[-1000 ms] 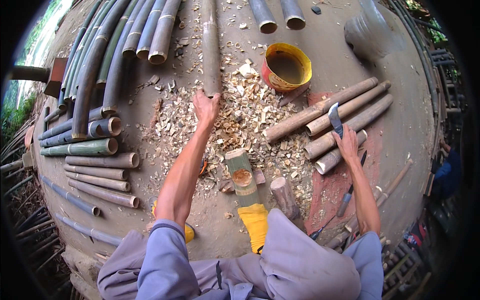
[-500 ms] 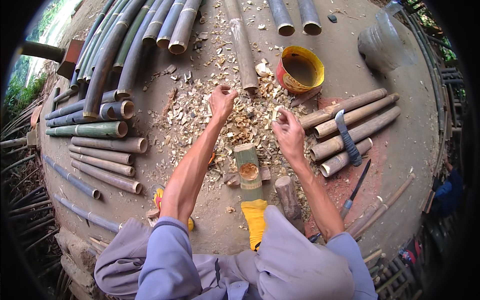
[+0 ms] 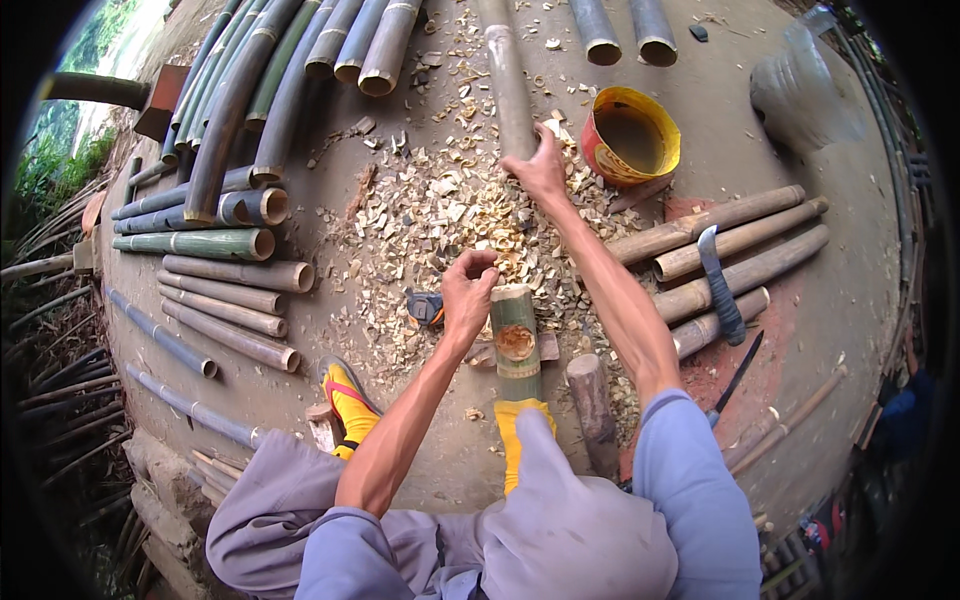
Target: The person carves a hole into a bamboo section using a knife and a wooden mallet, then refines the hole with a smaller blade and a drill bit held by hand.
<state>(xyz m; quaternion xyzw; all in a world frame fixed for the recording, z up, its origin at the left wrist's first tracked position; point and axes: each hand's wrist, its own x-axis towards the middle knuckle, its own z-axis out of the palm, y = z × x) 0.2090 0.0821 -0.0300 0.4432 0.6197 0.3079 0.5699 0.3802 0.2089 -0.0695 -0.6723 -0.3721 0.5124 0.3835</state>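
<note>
My right hand (image 3: 537, 168) is wrapped round the near end of a long grey-brown bamboo pole (image 3: 508, 85), which lies pointing away from me. My left hand (image 3: 470, 290) has its fingers curled together, just left of the top end of a short green bamboo piece (image 3: 516, 310). Whatever the left fingers hold, if anything, is hidden. That green piece has a round hole cut in its side, and its near end lies by my yellow-covered foot (image 3: 512, 420). Near the left wrist rests a black and orange tape measure (image 3: 425, 308).
Pale wood chips (image 3: 420, 215) cover the ground ahead. A red and yellow bucket (image 3: 630, 136) stands beyond my right hand. A curved blade (image 3: 722, 285) lies across bamboo pieces (image 3: 745, 262) at the right, near a long knife (image 3: 737, 375). More bamboo poles (image 3: 235, 243) lie left.
My right hand has moved up and left onto the bamboo pole; the small pale chip in its fingers is no longer visible. My left hand has come down toward the green bamboo piece.
</note>
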